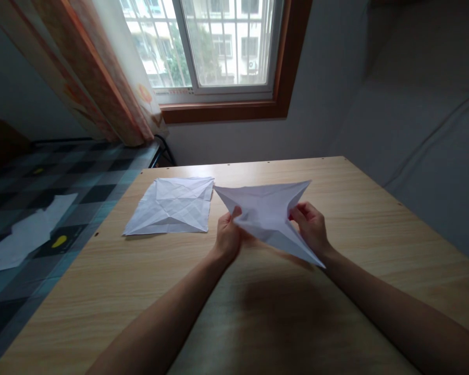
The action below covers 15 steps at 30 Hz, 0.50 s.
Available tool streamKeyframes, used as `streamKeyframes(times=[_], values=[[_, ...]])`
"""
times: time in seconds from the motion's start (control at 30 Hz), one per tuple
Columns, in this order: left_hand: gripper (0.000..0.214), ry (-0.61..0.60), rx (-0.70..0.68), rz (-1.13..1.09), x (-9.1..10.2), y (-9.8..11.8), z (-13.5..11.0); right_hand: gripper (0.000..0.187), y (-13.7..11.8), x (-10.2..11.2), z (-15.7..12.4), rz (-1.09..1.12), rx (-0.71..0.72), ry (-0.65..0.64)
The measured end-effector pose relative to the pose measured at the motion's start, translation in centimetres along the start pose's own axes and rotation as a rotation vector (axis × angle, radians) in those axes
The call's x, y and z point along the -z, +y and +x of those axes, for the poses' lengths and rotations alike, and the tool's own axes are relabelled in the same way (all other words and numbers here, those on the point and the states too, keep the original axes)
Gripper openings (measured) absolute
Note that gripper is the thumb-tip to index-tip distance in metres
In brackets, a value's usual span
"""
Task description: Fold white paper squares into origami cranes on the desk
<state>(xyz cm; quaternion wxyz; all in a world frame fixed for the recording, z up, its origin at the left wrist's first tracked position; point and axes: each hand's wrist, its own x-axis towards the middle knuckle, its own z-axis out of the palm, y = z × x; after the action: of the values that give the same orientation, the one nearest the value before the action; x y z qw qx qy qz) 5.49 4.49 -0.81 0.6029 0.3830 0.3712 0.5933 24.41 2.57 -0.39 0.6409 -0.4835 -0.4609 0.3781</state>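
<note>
A white sheet of paper [263, 205] is held up above the table between both hands, its corners flaring outward and its sides pinched in. My left hand [229, 234] grips the left side, with the thumb on top and the other fingers hidden beneath. On the right side, my right hand [310, 224] pinches the edge between thumb and curled fingers. A second white sheet [174, 205], marked with crossing creases, lies flat on the table just left of the held one.
The light wooden table [355, 302] reaches toward the wall below a barred window [226, 47]. To the left is a bed with a checked cover [86, 166], where loose white paper pieces [35, 229] lie. A patterned curtain [89, 67] hangs beside the window.
</note>
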Motion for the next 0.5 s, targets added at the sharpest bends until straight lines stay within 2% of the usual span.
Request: streamKeyframes(times=[0.13,0.23,0.27,0.37,0.4,0.43,0.5], values=[[0.041,0.010,-0.031,0.044,0.0,-0.3,0.1,0.038,0.3,-0.1,0.5,0.167,-0.194,-0.045],[0.031,0.014,-0.133,0.239,0.2,-0.7,0.4,0.039,0.4,-0.2,0.6,0.248,-0.243,-0.033],[0.039,0.036,-0.190,0.336,0.3,-0.7,0.4,0.039,0.5,-0.2,0.7,0.281,-0.255,-0.026],[0.088,0.107,-0.435,0.659,0.4,-0.4,-0.1,0.039,0.4,-0.2,0.8,0.379,-0.300,-0.022],[0.098,0.109,-0.521,0.758,0.5,-0.3,-0.3,0.039,0.4,-0.2,0.9,0.400,-0.313,-0.028],[0.102,0.096,-0.594,0.850,0.5,-0.1,-0.6,0.038,0.4,-0.1,1.0,0.409,-0.321,-0.036],[0.093,0.051,-0.694,1.012,0.6,0.0,-1.0,0.038,0.6,0.1,1.2,0.389,-0.315,-0.054]])
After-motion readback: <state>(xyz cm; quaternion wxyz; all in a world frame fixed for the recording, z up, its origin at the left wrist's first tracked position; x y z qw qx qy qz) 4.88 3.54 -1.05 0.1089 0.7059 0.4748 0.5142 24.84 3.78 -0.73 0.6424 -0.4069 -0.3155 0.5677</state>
